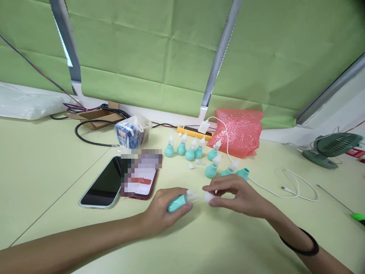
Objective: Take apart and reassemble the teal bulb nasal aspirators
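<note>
The teal bulb (176, 203) lies on its side in the left hand (161, 213), which is closed around it toward the near edge of the table (57, 160), about midway along. Its clear nozzle points at a small clear cap (208, 196), pinched in the fingertips of the right hand (235, 192) just beside it. More teal bulbs (190, 151) stand beyond, toward the far edge, near pink bubble wrap (239, 131). Two phones (104, 186) lie to the left and a white cable (296, 188) to the right.

Bare arms, black wristband (298, 250), perhaps elastic
</note>
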`<state>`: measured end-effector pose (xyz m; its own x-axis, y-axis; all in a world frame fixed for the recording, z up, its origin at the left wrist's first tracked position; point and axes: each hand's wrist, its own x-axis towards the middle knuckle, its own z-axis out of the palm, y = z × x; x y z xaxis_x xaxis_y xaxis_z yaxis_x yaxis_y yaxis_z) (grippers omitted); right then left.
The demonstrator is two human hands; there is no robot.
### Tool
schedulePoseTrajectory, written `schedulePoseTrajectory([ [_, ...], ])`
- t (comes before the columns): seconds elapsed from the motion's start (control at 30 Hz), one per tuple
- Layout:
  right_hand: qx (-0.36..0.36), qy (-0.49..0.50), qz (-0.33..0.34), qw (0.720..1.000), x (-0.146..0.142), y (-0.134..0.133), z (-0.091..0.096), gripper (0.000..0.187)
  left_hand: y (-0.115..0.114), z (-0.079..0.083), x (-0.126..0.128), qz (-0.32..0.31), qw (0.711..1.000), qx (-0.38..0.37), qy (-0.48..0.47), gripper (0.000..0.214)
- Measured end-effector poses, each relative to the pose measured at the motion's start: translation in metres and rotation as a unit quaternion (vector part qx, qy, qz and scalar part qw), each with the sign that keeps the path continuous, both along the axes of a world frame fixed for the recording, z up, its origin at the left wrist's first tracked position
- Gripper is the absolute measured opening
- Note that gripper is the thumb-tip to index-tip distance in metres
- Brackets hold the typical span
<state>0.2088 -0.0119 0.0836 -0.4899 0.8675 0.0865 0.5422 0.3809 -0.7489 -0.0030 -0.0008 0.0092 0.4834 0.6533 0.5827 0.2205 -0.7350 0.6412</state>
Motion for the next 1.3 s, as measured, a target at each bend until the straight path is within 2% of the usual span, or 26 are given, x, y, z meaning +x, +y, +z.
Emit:
schedulePoseTrajectory([
  [0.13,-0.006,0.047,-0.006,0.999,-0.003,0.001,-0.012,0.017,0.0,0.001,0.003,-0.012,0.999,0.032,0.007,0.015],
  [0.3,0.038,0.029,0.028,0.998,-0.003,0.005,-0.014,0.019,0.001,0.002,0.004,-0.019,0.998,0.048,0.02,0.015],
  [0.47,-0.028,0.027,0.05,0.998,-0.002,0.006,-0.015,0.023,0.002,-0.001,0.006,0.002,0.995,0.089,0.039,0.017],
  [0.77,-0.077,0.045,0.039,0.995,-0.004,0.007,-0.024,0.023,0.002,-0.003,0.006,0.027,0.984,0.16,0.076,0.018],
  [0.97,-0.095,0.057,0.059,0.992,-0.005,0.009,-0.025,0.022,0.002,-0.007,0.005,0.007,0.978,0.195,0.069,0.018],
  [1.13,-0.124,0.09,0.043,0.987,-0.007,0.009,-0.028,0.019,0.001,-0.007,0.004,0.01,0.98,0.186,0.067,0.017],
  [1.23,-0.143,0.151,-0.001,0.978,-0.011,0.007,-0.034,0.02,0.001,-0.005,0.004,0.024,0.986,0.164,0.032,0.015],
  [1.3,-0.13,0.187,-0.043,0.973,-0.017,0.006,-0.034,0.023,0.002,-0.004,0.004,0.029,0.992,0.12,0.009,0.016],
])
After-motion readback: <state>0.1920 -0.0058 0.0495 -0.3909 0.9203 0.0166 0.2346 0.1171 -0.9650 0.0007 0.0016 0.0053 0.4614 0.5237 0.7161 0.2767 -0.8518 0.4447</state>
